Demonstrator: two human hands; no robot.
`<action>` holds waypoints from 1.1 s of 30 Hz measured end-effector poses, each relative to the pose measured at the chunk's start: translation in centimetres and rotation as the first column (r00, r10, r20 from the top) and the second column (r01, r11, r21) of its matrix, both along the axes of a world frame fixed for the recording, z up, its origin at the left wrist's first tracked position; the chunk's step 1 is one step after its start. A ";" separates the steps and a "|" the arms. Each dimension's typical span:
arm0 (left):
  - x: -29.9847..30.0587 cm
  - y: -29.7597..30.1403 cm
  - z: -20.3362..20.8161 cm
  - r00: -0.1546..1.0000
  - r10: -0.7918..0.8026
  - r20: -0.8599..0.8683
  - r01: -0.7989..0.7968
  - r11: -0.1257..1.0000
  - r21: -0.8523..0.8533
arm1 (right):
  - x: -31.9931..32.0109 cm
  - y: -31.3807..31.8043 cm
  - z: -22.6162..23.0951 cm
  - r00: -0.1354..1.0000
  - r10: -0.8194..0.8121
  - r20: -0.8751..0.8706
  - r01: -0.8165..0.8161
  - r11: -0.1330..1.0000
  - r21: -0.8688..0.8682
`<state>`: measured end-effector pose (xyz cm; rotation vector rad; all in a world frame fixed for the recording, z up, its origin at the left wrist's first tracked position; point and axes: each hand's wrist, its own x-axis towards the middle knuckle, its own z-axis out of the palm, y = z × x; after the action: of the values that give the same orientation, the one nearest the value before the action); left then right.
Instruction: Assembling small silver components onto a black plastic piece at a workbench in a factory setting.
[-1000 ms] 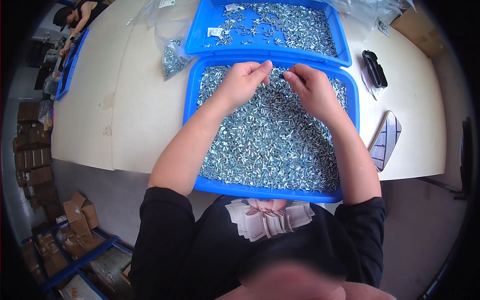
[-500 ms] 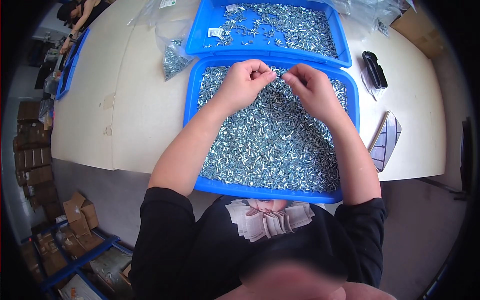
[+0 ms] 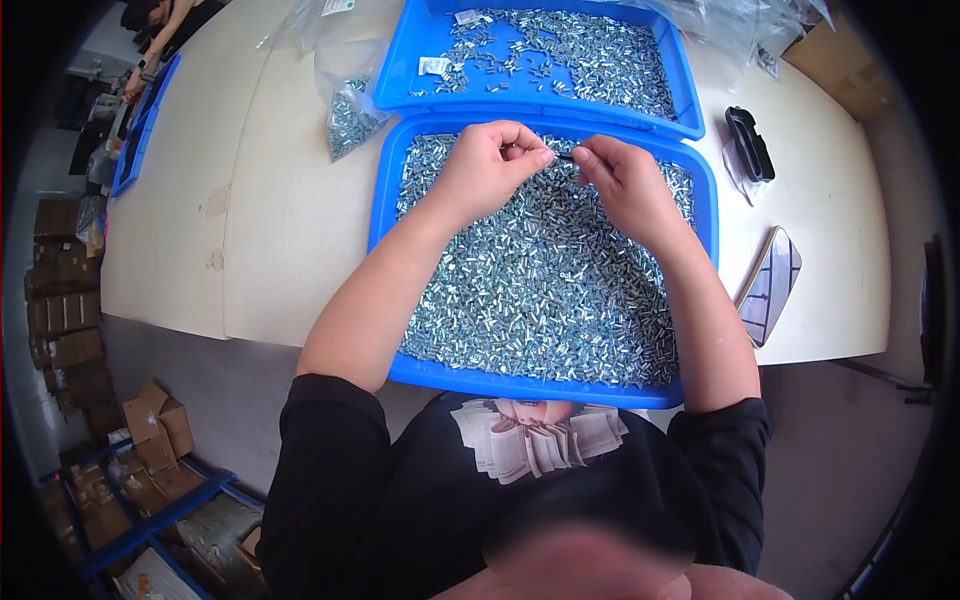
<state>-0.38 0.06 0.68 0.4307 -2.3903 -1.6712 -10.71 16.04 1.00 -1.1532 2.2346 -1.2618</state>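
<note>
A blue tray [image 3: 535, 384] in front of me is filled with small silvery metal cylinders [image 3: 540, 290]. Over its far part my left hand [image 3: 497, 168] is closed in a pinch, thumb against forefinger; what it grips, if anything, is hidden. Facing it, my right hand [image 3: 625, 185] also pinches. From its fingertips a thin dark rod-like piece [image 3: 564, 156] reaches toward the left fingertips. Whether the left fingers touch its end is too small to tell.
Behind stands a second blue tray [image 3: 480, 98], partly covered with cylinders. A clear bag of cylinders [image 3: 350, 118] lies to its left. On the right are an open black case [image 3: 750, 143] and a phone-like slab [image 3: 770, 285]. Another person's arm [image 3: 160, 45] shows at far left.
My right fingertips have shifted slightly to the right, away from the left ones. The dark piece now shows more plainly between them. My left hand has barely moved.
</note>
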 end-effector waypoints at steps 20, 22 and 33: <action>-0.2 0.2 -0.2 1.000 0.010 -0.002 -0.010 0.998 0.067 | 0.0 0.1 -0.1 0.998 0.052 -0.042 -0.056 0.991 -0.125; -0.1 0.2 -0.1 1.000 0.008 -0.019 -0.007 1.000 0.026 | 0.0 0.1 0.8 0.997 0.061 0.047 -0.068 0.986 0.150; -0.1 0.4 0.0 1.000 0.012 -0.013 -0.013 0.999 -0.048 | 0.4 0.0 0.3 0.998 0.030 -0.062 -0.030 1.000 0.006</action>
<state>-0.46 0.43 0.64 0.4250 -2.4085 -1.6029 -10.35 16.01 1.26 -1.2362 2.2543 -1.2242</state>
